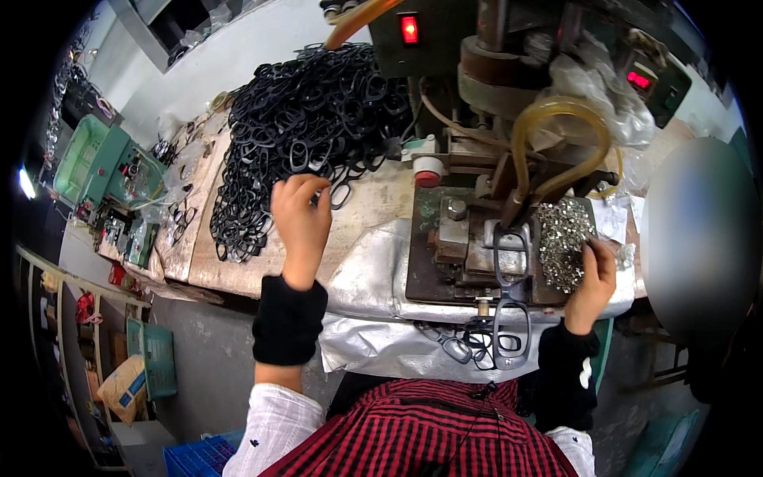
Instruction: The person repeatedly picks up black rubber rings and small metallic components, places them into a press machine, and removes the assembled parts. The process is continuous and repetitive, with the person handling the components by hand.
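Note:
My left hand [302, 222] is raised at the near edge of a big heap of black eyeglass frames [318, 111]. Its fingers curl toward the thumb; whatever they pinch, if anything, I cannot make out. One loose frame [340, 195] lies just right of that thumb. At the right, my right hand [594, 282] reaches to a pile of small shiny metal pieces [564, 238], thumb and finger pinched together; anything between them is too small to name. Between my hands, a dark grey eyeglass frame [509, 314] rests with one rim on the press's metal block and the other over the front edge.
The press [501, 79] rises ahead, with a looped yellowish hose [520, 151] and a red button [427, 173]. More eyeglass frames [469, 342] lie on silvery sheeting [373, 342] near my lap. A small green machine [115, 167] stands far left; a blurred shape is at the right.

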`<state>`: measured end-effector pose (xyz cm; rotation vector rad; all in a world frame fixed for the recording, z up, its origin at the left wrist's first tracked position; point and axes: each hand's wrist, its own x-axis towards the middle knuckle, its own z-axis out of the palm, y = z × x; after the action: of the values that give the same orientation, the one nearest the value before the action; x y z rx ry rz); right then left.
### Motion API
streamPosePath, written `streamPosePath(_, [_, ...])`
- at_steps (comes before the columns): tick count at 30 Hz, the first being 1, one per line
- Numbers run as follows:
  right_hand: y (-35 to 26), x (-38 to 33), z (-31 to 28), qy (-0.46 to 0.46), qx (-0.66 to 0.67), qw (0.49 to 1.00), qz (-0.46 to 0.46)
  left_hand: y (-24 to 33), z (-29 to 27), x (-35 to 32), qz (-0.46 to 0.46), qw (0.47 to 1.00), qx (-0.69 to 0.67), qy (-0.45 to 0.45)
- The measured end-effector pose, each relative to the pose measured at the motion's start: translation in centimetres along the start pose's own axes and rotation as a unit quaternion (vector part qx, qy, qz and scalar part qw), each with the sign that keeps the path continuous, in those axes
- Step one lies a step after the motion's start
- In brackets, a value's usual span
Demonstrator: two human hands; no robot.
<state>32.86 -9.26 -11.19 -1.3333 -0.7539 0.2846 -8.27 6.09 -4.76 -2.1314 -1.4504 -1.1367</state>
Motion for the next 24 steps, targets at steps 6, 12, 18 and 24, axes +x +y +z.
streamPosePath(6, [-0.9, 1.2, 2.6, -0.059, -0.064, 0.996, -0.03, -4.5, 12.7, -2.1, -0.081, 0.965, 0.209, -0.135])
streamPosePath(12, [-4.9, -0.7, -0.1, -0.104, -0.169, 0.979, -0.053, -4.4, 11.0, -5.6, -0.137, 0.974, 0.095, -0.155])
streamPosePath(18, [-10.8, -0.2, 4.9, -0.223, -0.013, 0.973, -0.065, -0.9, 6.8, -5.5, -0.289, 0.911, -0.292, -0.044])
streamPosePath(24, [-10.6, -0.5, 8.5, -0.241, 0.147, 0.958, 0.061, 11.0, -2.9, 0.7, -0.084, 0.724, -0.677, 0.102])
